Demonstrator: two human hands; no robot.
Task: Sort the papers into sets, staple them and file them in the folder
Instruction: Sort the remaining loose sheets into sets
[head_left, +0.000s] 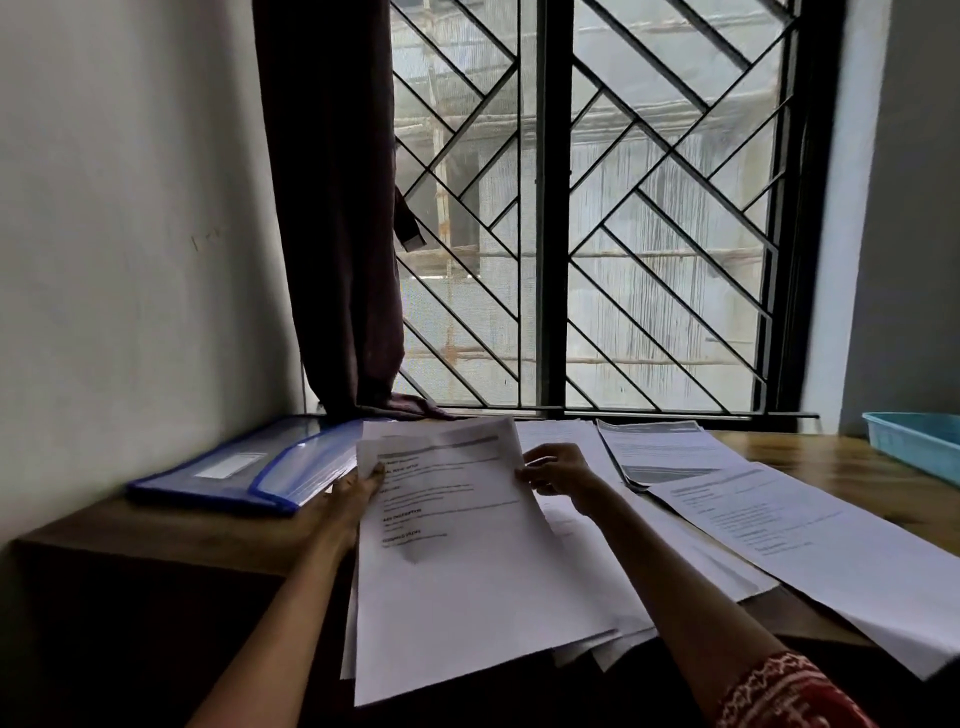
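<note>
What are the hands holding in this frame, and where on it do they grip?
Both hold the top printed sheet near its far end: the left hand pinches its left edge, the right hand its right edge.

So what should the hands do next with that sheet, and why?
Probably lay the printed sheet on a matching pile. Both the left hand and right hand pinch its top corners, lifted off the stack, while other papers lie spread on the table and the blue folder waits.

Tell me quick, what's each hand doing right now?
Left hand: grips the left edge of the top sheet.
Right hand: pinches the same sheet's right edge.
</note>
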